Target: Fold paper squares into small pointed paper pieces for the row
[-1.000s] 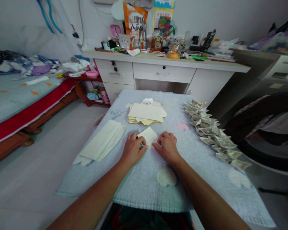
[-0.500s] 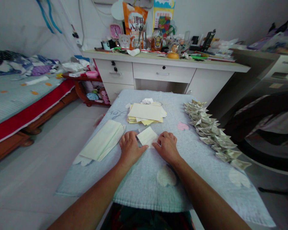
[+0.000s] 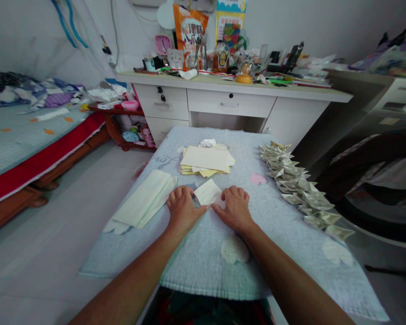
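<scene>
A small cream sheet of paper (image 3: 208,192) lies on the cloth-covered table with one corner pointing away from me. Its lower part looks folded. My left hand (image 3: 183,205) is at its left side, fingers curled and thumb stretched to the paper's near edge. On the opposite side, my right hand (image 3: 235,206) holds the near right edge, its thumb tip close to the left thumb. The fingers partly hide the paper's sides. Just beyond lies a stack of cream and yellow paper (image 3: 208,158). Left of my left hand is a pile of long, pale green paper (image 3: 144,197).
Rows of folded paper pieces (image 3: 294,180) with pointed tips stand along the table's right side. A blue patterned cloth (image 3: 203,262) covers the table. Behind it is a white desk (image 3: 176,101) crowded with small items. A bed (image 3: 37,131) stands at left, a front-loading washing machine (image 3: 392,95) at right.
My right thumb has slid left along the near edge, closer to the left thumb. The left hand has shifted very slightly left; the paper stays nearly in place.
</scene>
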`<state>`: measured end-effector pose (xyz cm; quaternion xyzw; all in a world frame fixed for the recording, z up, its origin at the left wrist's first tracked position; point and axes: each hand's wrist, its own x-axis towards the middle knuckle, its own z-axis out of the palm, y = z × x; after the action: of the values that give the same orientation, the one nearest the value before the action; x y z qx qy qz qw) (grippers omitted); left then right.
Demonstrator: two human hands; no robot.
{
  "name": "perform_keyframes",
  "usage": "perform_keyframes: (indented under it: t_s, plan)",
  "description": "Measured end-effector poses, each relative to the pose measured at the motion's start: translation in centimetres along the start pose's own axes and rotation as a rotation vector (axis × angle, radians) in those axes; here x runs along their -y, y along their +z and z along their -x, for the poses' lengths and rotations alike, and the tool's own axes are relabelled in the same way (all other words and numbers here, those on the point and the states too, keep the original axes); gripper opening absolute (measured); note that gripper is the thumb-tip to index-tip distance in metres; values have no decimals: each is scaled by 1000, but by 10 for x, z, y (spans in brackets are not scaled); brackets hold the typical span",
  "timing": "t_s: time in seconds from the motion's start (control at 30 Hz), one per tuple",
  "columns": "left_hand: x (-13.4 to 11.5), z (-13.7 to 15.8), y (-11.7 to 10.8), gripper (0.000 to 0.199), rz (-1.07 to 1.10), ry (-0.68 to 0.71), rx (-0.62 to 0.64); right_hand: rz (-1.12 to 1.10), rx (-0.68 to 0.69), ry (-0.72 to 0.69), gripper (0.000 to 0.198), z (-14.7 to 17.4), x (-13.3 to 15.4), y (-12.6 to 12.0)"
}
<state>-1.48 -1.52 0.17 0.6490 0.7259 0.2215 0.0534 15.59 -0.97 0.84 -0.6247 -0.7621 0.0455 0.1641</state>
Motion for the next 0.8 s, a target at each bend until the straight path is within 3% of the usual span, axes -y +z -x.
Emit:
perform_keyframes:
  t_s: [0.33, 0.8]
  plan:
    - [2, -2, 0, 64, 2, -25, 33, -15, 49, 0, 42, 0, -15, -7]
    - [2, -1, -1, 48, 20, 29, 48, -141, 202, -13, 36, 2, -31, -21]
